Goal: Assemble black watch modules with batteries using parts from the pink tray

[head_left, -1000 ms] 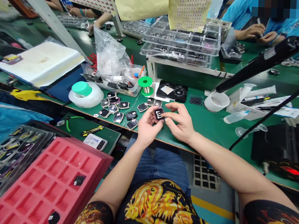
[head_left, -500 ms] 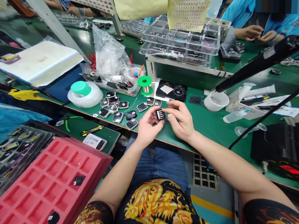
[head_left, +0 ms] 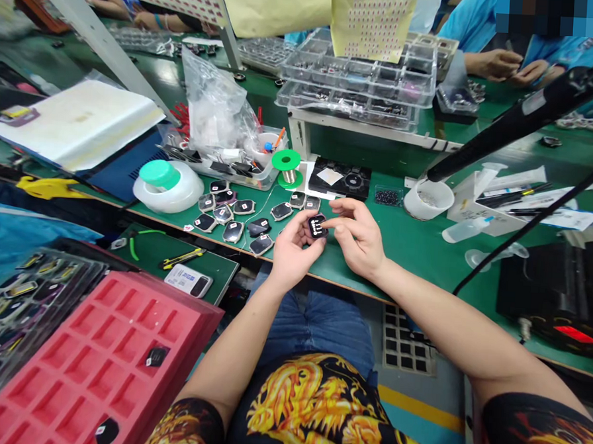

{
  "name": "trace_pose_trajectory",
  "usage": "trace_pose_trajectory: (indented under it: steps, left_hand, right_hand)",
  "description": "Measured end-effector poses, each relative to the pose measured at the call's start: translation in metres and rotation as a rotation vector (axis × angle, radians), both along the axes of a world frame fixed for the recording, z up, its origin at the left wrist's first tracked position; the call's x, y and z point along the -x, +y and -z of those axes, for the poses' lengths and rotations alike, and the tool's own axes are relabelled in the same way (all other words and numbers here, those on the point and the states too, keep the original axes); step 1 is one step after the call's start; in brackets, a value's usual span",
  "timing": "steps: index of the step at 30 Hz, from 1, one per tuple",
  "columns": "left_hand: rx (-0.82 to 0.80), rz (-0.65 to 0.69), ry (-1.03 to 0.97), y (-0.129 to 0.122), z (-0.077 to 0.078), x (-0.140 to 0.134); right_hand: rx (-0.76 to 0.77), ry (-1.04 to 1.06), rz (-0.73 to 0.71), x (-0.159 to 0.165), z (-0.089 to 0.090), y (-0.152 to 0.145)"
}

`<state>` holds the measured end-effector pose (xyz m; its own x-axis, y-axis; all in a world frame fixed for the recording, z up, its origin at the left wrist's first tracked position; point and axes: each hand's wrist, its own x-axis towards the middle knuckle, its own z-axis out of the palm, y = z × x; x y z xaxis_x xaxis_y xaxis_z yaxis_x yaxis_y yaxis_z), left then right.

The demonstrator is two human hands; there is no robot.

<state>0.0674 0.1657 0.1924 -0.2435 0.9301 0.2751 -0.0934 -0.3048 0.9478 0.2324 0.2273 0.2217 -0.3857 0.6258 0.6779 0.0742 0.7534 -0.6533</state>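
Note:
My left hand (head_left: 295,254) is closed around a small black smartwatch body (head_left: 318,227) without a strap, its lit screen facing up with white marks too small to read. My right hand (head_left: 359,242) holds nothing; its index finger reaches out to the screen, fingertip on or just over it, with the other fingers loosely bent and apart. Left of my hands, several watch bodies with small white stickers lie on the green bench, among them a silver-framed watch (head_left: 233,231) and a black watch (head_left: 260,227).
A solder spool (head_left: 286,160), a white bottle with green cap (head_left: 171,195) and a parts bin stand behind the watches. A red foam tray (head_left: 78,363) is at lower left. On the right are a white cup (head_left: 428,201) and a black unit with red display (head_left: 560,309). Co-workers' hands (head_left: 513,66) show across the bench.
My right index finger has moved from the edge of the smartwatch further over its screen. The white marks on the screen look different. My left hand keeps its hold.

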Motion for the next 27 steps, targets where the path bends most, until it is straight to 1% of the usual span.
trace_pose_trajectory:
  steps: [6,11,18,27]
  left_hand:
    - [0.008,0.008,-0.024,-0.0004,-0.0007,-0.0002]
    - [0.034,0.012,-0.041,-0.0011,-0.0026,-0.0008]
    - [0.046,0.011,-0.019,-0.0011,-0.0026,0.0000]
    - [0.033,0.014,-0.022,-0.0008,-0.0013,-0.0005]
  right_hand:
    - [-0.052,-0.034,-0.024,0.0005,0.0005,-0.0002]
    - [-0.091,-0.070,-0.004,0.0010,-0.0007,-0.0004]
    - [-0.024,0.001,0.010,-0.0013,0.0006,0.0009]
    - [-0.010,-0.005,0.008,-0.0002,0.0014,0.0012]
